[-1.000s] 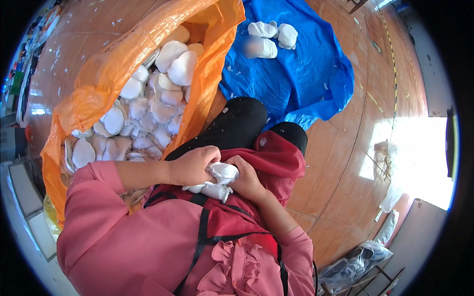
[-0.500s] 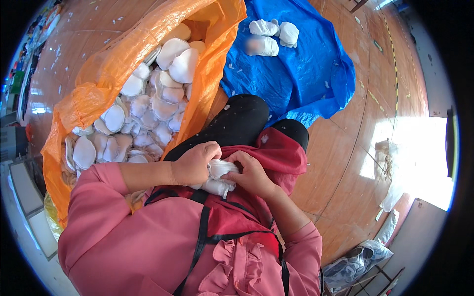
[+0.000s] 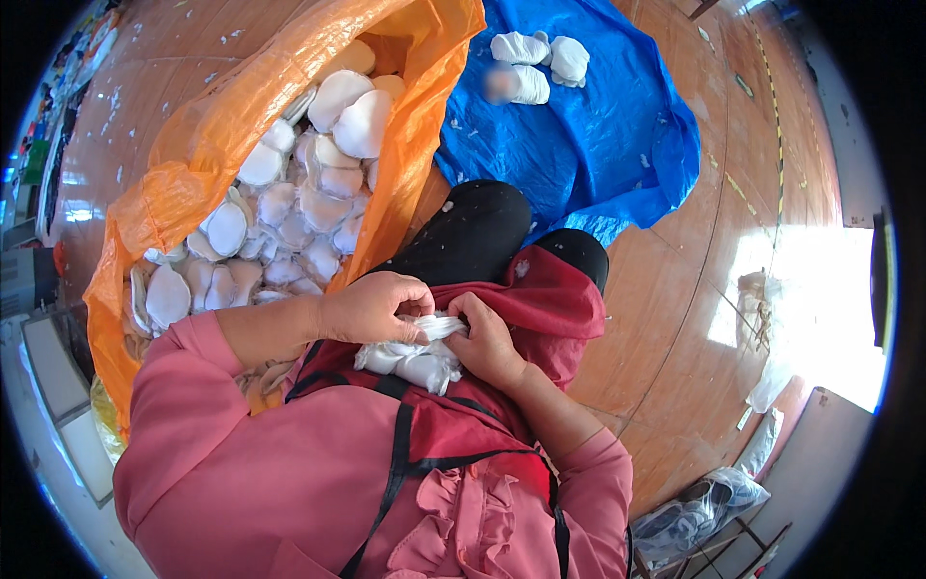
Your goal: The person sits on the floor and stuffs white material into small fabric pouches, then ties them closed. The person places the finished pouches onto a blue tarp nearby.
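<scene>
A soft white fabric bundle (image 3: 417, 367) with rounded, bulging parts rests on my lap. Over its top, my left hand (image 3: 374, 307) and my right hand (image 3: 484, 343) pinch a gathered white edge between bent fingers and thumbs. The bundle's lower part bulges out below my left fingers; its far side is partly hidden by the hands. To the left, an orange woven sack (image 3: 183, 188) gapes with many white and beige rounded pads (image 3: 227, 230) inside. Beyond my knees, three white rolled bundles (image 3: 569, 60) lie on a blue plastic sheet or sack (image 3: 588, 145).
My dark-trousered knees (image 3: 473, 222) and red apron (image 3: 564, 299) lie under and beyond my hands. White fluff dots the brown tiled floor (image 3: 666, 318). A clear plastic bag (image 3: 699, 511) with dark contents sits at lower right.
My fingers have shifted on the gathered edge, and my left hand has tilted, uncovering more of the bundle's lower part. The sack and the bundles on the blue sheet stay as they were.
</scene>
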Tool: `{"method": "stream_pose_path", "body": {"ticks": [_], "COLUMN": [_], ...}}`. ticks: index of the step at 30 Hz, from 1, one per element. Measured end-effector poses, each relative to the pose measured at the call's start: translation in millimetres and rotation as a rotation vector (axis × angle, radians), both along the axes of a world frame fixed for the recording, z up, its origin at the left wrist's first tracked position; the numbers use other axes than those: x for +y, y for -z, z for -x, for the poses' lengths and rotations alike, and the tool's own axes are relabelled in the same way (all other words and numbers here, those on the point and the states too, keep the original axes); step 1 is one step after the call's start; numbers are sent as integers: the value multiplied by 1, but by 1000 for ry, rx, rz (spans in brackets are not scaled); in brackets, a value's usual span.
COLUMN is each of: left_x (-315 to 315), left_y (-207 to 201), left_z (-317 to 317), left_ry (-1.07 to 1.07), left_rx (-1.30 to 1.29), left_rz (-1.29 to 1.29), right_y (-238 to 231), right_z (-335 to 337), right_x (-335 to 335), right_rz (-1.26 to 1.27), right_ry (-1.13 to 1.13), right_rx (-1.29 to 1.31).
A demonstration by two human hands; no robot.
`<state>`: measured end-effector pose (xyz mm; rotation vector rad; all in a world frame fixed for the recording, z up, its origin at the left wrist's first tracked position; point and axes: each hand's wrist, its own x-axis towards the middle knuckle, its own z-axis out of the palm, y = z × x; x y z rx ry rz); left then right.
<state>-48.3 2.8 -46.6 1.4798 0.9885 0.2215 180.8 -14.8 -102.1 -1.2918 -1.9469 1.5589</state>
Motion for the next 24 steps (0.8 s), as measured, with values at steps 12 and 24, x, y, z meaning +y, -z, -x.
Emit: {"method": "stream_pose_path", "body": {"ticks": [12, 24], "left_x": [-18, -38], "left_y": [16, 26], "left_z": [-13, 5], "left_ry": [55, 67], "left_rx": [35, -69], "left_rz": [-715, -1077], "right_y": [4, -6], "right_z": [-14, -31], "right_x": [17, 29], "right_rz": [-112, 33], "right_ry": [-241, -487], "right_rx": [277, 285]}}
